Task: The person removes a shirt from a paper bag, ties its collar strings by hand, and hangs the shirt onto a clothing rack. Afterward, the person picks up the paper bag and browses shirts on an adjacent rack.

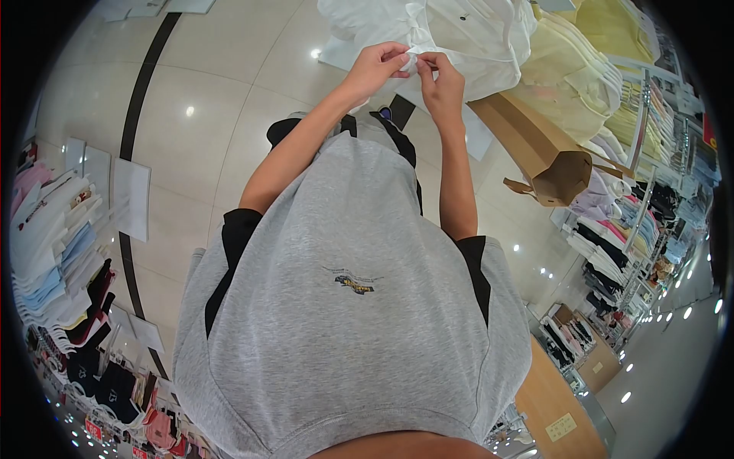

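Note:
A white garment (478, 34) hangs at the top of the view, with a small dark spot like a button on it. My left hand (376, 70) comes in from the left, its thumb and fingers pinched on a gathered edge of this white cloth. Close beside it, my right hand (442, 80) pinches the same edge from the right, fingertips almost meeting those of the left. Exactly which part of the garment lies between the fingertips is too small to make out.
Pale yellow garments (569, 69) hang on a metal rack (641, 115) to the right. Below them is an open brown paper bag (535, 149). More clothes (57, 229) line the left side. A wooden counter (554, 394) stands at lower right, over a tiled floor (199, 99).

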The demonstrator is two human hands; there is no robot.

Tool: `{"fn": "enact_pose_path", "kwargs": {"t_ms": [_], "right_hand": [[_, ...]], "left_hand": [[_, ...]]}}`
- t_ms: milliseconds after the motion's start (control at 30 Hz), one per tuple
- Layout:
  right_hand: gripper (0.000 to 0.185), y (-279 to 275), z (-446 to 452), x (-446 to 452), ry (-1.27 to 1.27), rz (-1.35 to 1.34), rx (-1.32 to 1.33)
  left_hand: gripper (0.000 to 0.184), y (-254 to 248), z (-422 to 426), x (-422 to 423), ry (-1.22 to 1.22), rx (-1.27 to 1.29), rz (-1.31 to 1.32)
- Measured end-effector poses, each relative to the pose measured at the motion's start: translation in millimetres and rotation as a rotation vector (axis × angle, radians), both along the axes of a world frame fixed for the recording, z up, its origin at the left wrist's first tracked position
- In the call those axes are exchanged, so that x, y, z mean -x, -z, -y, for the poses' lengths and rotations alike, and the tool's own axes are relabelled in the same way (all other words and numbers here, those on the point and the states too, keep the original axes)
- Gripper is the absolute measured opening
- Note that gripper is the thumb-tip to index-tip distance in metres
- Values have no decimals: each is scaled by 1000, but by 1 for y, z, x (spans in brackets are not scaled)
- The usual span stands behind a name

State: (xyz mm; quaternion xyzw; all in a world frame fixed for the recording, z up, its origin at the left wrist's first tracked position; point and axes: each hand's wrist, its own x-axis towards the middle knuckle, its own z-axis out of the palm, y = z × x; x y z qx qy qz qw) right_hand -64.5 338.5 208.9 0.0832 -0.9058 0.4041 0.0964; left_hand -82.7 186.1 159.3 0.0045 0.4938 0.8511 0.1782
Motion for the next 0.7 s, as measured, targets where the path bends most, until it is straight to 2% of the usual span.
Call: {"fn": "enact_pose_path", "kwargs": {"t_ms": [267,567,700], "right_hand": [[16,-3,3,1,26,12,34],[15,-9,-1,4,-55,42,-26],[16,-6,-1,4,-34,29,-43]], "left_hand": [[23,-2,0,-1,3,7,-15],[25,1,-1,0,-8,74,-43],[27,2,-1,0,18,171,-82]]}}
